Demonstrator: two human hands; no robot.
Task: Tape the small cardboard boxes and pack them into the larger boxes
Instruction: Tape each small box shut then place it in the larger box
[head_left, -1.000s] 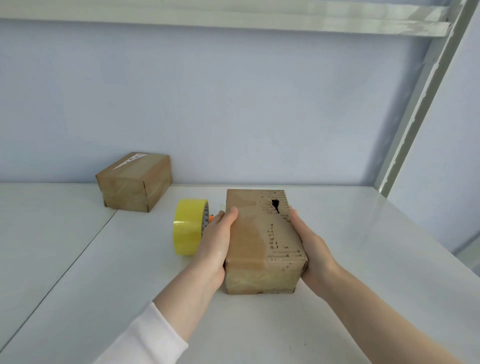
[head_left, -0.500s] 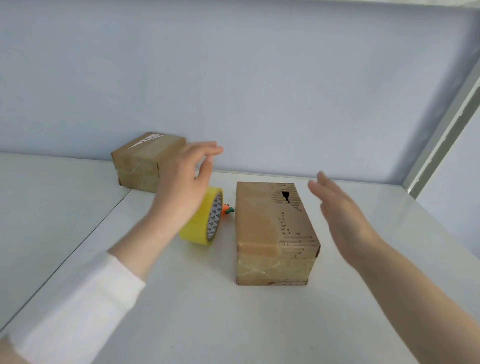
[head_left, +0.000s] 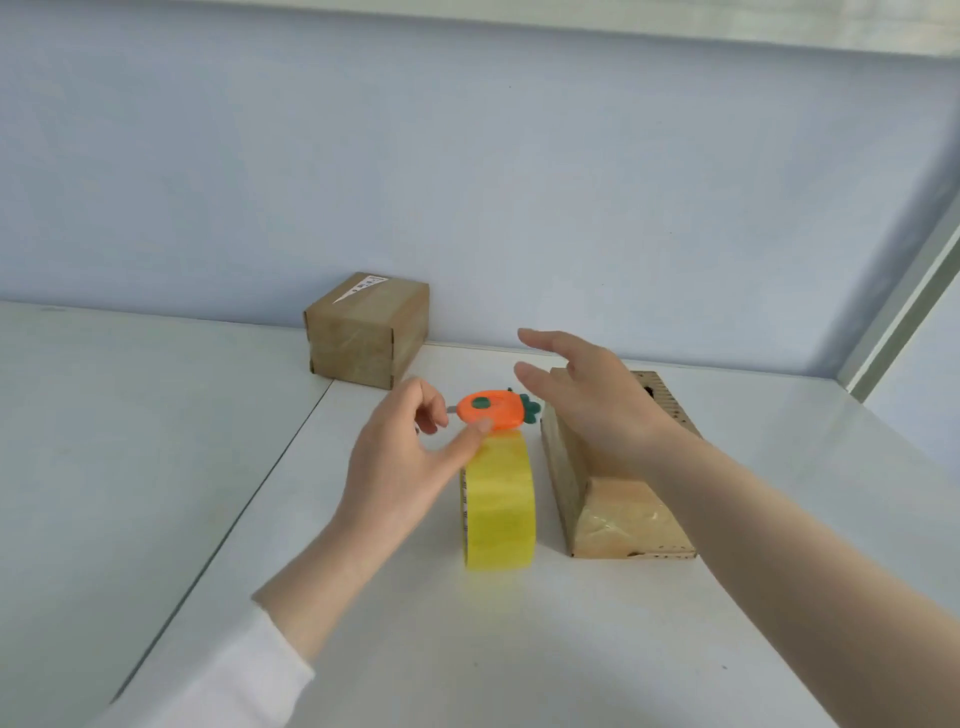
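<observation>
My left hand (head_left: 400, 467) pinches an orange carrot-shaped cutter (head_left: 493, 408) between thumb and fingers, just above the far side of a yellow tape roll (head_left: 501, 509). The roll stands on its edge on the white table (head_left: 156, 467). Right of the roll lies a small taped cardboard box (head_left: 623, 514), its top worn and punctured. My right hand (head_left: 597, 405) hovers over that box with fingers straight, its fingertips close to the cutter's green leaf end. My right forearm hides part of the box's top.
A second small cardboard box (head_left: 363, 332) with a white label sits at the back against the blue wall. A seam (head_left: 260, 493) runs between two table sections on the left. A metal frame post (head_left: 904, 312) rises at the far right corner.
Both hands let go of the near box. My left hand went behind the tape roll and lifted the orange cutter. My right hand moved left over the box.
</observation>
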